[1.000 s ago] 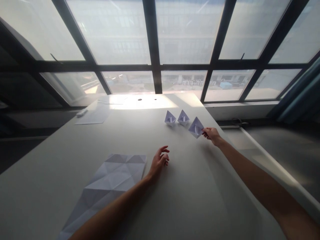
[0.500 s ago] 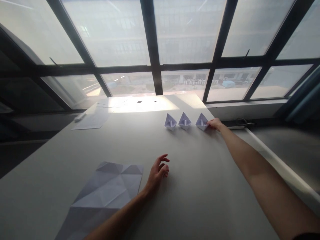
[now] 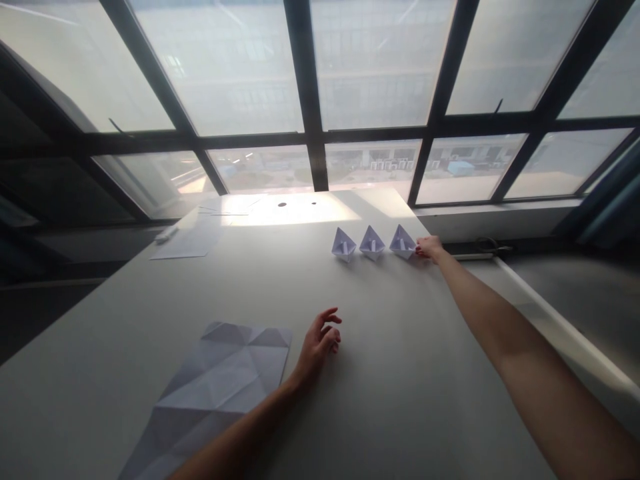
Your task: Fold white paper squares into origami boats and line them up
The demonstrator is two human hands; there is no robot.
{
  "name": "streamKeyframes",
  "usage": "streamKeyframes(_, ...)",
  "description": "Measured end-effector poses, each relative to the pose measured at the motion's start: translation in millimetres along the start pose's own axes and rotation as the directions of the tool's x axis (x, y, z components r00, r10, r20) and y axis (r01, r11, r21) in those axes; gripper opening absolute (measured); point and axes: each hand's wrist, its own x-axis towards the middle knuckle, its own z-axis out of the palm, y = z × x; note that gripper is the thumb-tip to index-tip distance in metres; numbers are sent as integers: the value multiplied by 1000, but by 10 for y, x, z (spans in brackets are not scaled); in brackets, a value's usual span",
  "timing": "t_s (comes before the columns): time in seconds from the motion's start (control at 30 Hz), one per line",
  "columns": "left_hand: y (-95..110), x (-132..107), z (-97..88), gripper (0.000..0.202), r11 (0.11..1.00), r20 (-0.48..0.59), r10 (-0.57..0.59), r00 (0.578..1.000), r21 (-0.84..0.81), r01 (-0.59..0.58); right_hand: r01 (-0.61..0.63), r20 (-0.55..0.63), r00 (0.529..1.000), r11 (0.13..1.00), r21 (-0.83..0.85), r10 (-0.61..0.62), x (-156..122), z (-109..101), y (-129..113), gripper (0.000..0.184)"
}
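Three small folded paper boats stand in a row on the far right of the white table (image 3: 400, 373): a left boat (image 3: 343, 243), a middle boat (image 3: 372, 242) and a right boat (image 3: 403, 241). My right hand (image 3: 429, 248) is stretched far out and pinches the right boat's near end, which rests on the table. My left hand (image 3: 319, 345) lies on the table in the middle, fingers loosely curled and apart, holding nothing. A creased, unfolded sheet of paper (image 3: 215, 387) lies just left of that hand.
More flat sheets (image 3: 186, 241) and a white pen-like object (image 3: 165, 233) lie at the table's far left corner. Two dark round holes (image 3: 282, 204) mark the sunlit far edge. Large windows with dark frames rise behind. A ledge (image 3: 550, 313) runs along the right.
My right hand carried the third boat away from me and set it down in line with the other two. My left hand stayed in place.
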Motion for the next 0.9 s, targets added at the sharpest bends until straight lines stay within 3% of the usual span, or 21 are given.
streamKeyframes(0.1,38,-6,8,40,1000,24,-2,1000,-7,2,-71,-19,997,997,-4,71,-157,-128,60,35)
streamKeyframes(0.2,94,-28,92,34,1000,111,7,994,-16,-6,-55,-93,994,998,10,56,-390,-266,189,20)
streamKeyframes(0.4,234,11,626,28,998,237,35,971,-62,-20,32,-111,993,999,6,-31,-967,-387,453,14)
streamKeyframes(0.47,352,89,772,26,995,199,53,978,-90,-36,67,-76,995,998,-7,-67,-1159,-361,492,17)
streamKeyframes(0.53,537,167,783,25,993,138,79,987,-100,-65,107,-29,994,994,-26,-108,-1342,-309,515,20)
streamKeyframes(0.57,649,191,723,25,994,144,92,985,-74,-82,129,-2,992,991,-39,-129,-1429,-278,524,22)
streamKeyframes(0.63,874,184,470,26,989,261,119,958,51,-137,176,54,984,982,-71,-173,-1583,-220,542,24)
streamKeyframes(0.73,1083,-4,-153,27,900,425,153,892,312,-303,253,114,964,959,-130,-239,-1751,-170,560,24)
streamKeyframes(0.8,1066,-222,-618,28,806,465,146,873,456,-377,300,130,951,938,-175,-280,-1820,-168,561,23)
streamKeyframes(0.9,844,-561,-1186,54,608,482,72,873,673,-422,351,124,936,904,-243,-330,-1876,-172,545,23)
